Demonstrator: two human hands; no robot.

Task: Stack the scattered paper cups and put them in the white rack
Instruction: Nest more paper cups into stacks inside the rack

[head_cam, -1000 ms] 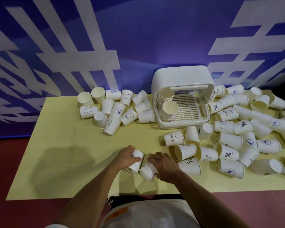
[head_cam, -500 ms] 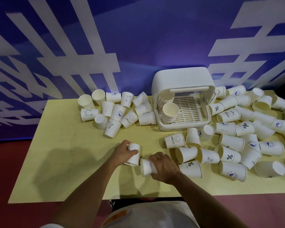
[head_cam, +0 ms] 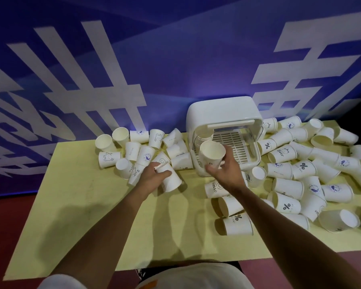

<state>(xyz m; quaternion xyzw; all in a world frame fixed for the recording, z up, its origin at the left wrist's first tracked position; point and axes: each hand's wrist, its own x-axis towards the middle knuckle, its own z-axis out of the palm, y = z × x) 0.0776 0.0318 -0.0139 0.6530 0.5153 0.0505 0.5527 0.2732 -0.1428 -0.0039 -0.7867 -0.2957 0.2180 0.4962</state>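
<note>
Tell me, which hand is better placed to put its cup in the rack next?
The right hand, probably: it holds a raised cup just before the rack's open front, near the stack inside. The left hand grips a second cup lower, off to the rack's left.

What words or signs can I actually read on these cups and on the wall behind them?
"HELLO": on the HELLO cup, lying in front of the white rack.
"Bear": on the Bear cup, right of the rack.
"%": on several percent cups.
Round blue badges on other cups: too small to read.
Wall banner: huge white strokes, cut off, unreadable.
</note>
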